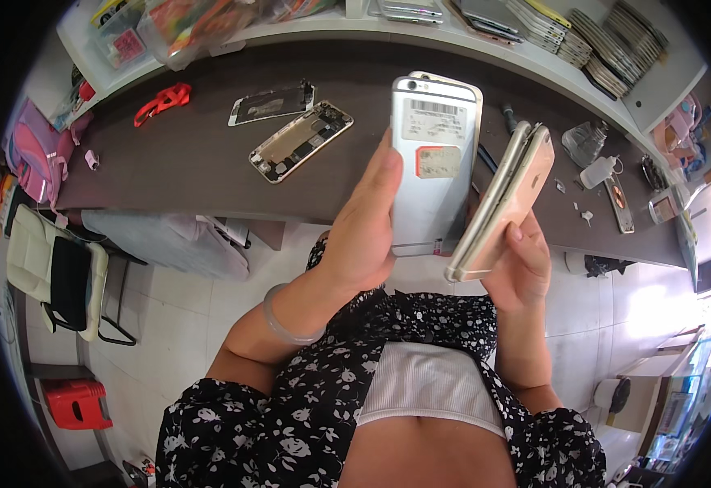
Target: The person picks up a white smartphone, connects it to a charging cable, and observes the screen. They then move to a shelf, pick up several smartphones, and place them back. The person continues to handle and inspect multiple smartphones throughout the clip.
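My left hand [365,224] is closed round a silver smartphone [432,195] held upright, its back toward me with two paper labels on it. The edge of a second, gold-rimmed phone shows behind that one. In my right hand [526,264] are a gold smartphone [520,191] and a silver-edged phone [497,191], stacked and tilted to the right. The two groups nearly meet at their lower ends, above the desk's front edge. On the desk lie an opened phone body [301,141] with its inner parts bare, and a detached screen panel [271,105].
A red strap [163,104] lies at the desk's [193,163] far left. To the right stand a glass bottle [584,143] and a white squeeze bottle [597,172], near a narrow phone part [619,205]. Stacked phones [538,32] fill the shelf behind. A chair [38,256] stands left.
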Available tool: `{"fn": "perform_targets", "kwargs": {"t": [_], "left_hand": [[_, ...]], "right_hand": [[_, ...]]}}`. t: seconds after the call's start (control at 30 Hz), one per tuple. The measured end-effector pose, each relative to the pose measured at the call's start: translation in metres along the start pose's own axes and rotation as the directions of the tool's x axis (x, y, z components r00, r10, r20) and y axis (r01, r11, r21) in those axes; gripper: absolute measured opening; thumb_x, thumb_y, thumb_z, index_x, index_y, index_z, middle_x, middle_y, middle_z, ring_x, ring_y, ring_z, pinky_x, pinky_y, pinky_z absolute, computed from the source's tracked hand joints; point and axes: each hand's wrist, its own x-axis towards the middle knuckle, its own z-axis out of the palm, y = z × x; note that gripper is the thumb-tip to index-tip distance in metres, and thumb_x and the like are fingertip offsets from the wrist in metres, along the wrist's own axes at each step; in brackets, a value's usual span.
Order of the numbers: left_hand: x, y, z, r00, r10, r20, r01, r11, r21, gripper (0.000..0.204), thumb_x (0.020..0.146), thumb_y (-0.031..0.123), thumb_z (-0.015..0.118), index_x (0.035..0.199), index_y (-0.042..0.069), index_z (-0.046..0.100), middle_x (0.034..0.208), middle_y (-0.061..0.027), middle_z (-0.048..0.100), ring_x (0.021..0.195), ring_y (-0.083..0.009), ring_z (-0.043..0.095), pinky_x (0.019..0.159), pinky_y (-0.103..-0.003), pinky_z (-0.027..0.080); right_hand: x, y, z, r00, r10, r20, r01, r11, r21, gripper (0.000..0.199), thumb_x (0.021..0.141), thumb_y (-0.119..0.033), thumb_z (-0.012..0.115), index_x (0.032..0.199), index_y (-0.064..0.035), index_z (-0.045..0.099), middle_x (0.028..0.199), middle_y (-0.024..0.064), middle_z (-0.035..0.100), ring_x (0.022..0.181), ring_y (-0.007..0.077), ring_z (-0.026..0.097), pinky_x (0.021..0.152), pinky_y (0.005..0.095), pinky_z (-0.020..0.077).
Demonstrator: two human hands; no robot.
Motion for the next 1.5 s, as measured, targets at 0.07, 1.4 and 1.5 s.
{"fn": "perform_targets", "kwargs": {"t": [0.07,1.4,1.5], "left_hand": [[0.002,-0.003,0.003,0.992,0.116,0.044,-0.121,0.984,0.131,0.051,0.095,0.017,0.036,0.14,0.007,0.015,0.133,-0.0098,0.037,0.119,-0.0171,0.04,0.097,-0.029,0.035],[0.009,0.0,-0.001,0.994,-0.047,0.101,0.005,0.927,0.375,0.057,0.083,0.01,0.054,0.132,-0.002,0.026,0.119,-0.0116,0.046,0.109,-0.0164,0.046,0.092,-0.03,0.038],[0.016,0.006,-0.003,0.981,0.057,0.185,-0.162,0.767,0.621,0.056,0.084,0.01,0.053,0.133,-0.001,0.026,0.122,-0.0123,0.045,0.11,-0.0171,0.046,0.09,-0.03,0.039]], "right_hand": [[0.0,0.005,0.004,0.999,-0.009,-0.049,0.006,0.999,-0.054,0.05,0.083,-0.006,0.053,0.128,0.0028,0.032,0.121,0.0177,0.048,0.111,0.0274,0.05,0.095,0.0424,0.0406],[0.013,0.003,0.039,0.994,0.109,-0.032,-0.114,0.964,-0.239,0.056,0.088,-0.01,0.05,0.135,-0.005,0.019,0.125,0.0115,0.042,0.114,0.0204,0.045,0.09,0.0341,0.0432],[0.009,0.002,0.038,0.967,0.249,-0.053,-0.254,0.935,-0.247,0.05,0.09,-0.012,0.046,0.133,-0.0035,0.022,0.124,0.0155,0.042,0.109,0.0265,0.05,0.079,0.0413,0.0517]]}}
